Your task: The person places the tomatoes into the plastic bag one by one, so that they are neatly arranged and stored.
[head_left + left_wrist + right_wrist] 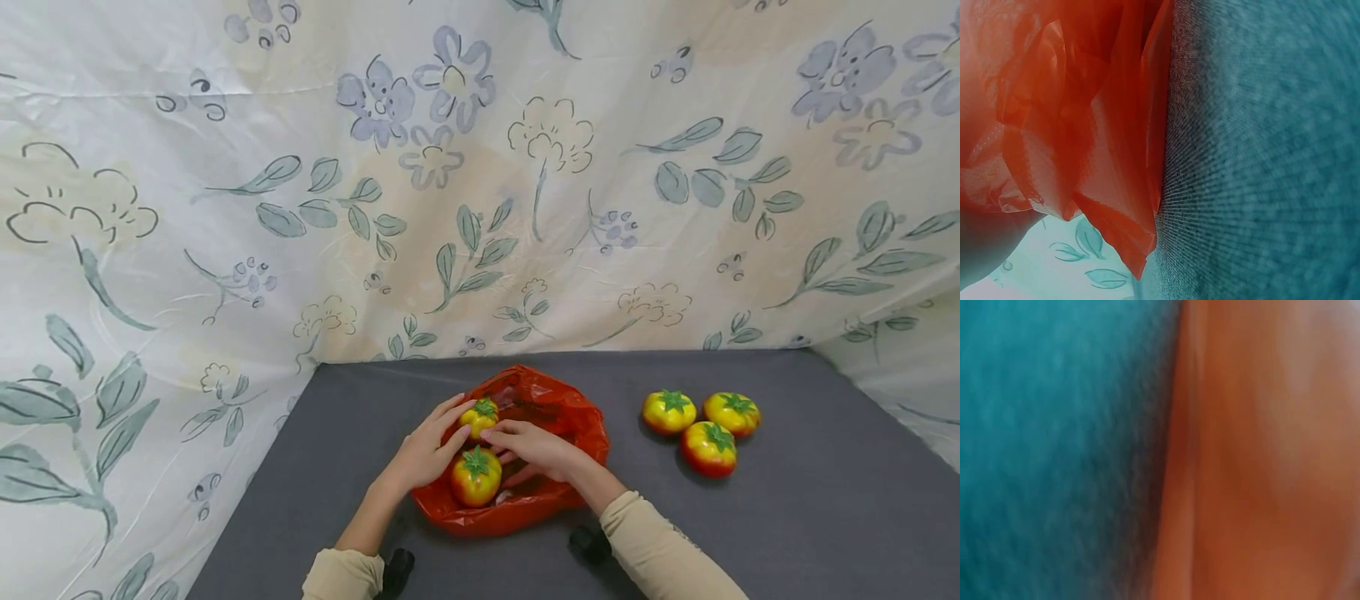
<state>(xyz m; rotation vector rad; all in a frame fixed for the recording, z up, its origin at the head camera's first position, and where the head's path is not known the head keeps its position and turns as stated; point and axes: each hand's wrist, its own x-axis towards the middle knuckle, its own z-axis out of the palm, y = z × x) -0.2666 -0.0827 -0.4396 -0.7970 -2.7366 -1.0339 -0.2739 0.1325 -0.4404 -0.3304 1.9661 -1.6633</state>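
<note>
A red plastic bag (558, 392) lies spread on the table with its mouth facing up. Two red-and-yellow tomatoes with green star-shaped tops are in it, a farther tomato (480, 421) and a nearer tomato (476, 479). My left hand (423, 450) reaches over the bag's left side and holds the farther tomato between fingers and thumb. From the right, my right hand (536, 450) reaches in, one fingertip at that same tomato and the other fingers loosely spread beside the nearer one. Close up in the left wrist view, the bag's crumpled side (1085, 125) hangs down to the table.
Three more such tomatoes, a left one (669, 412), a right one (732, 414) and a front one (708, 450), sit grouped to the right on the dark grey table (817, 500). A floral cloth (480, 208) hangs behind. Blurred orange-red fills the right wrist view's right side.
</note>
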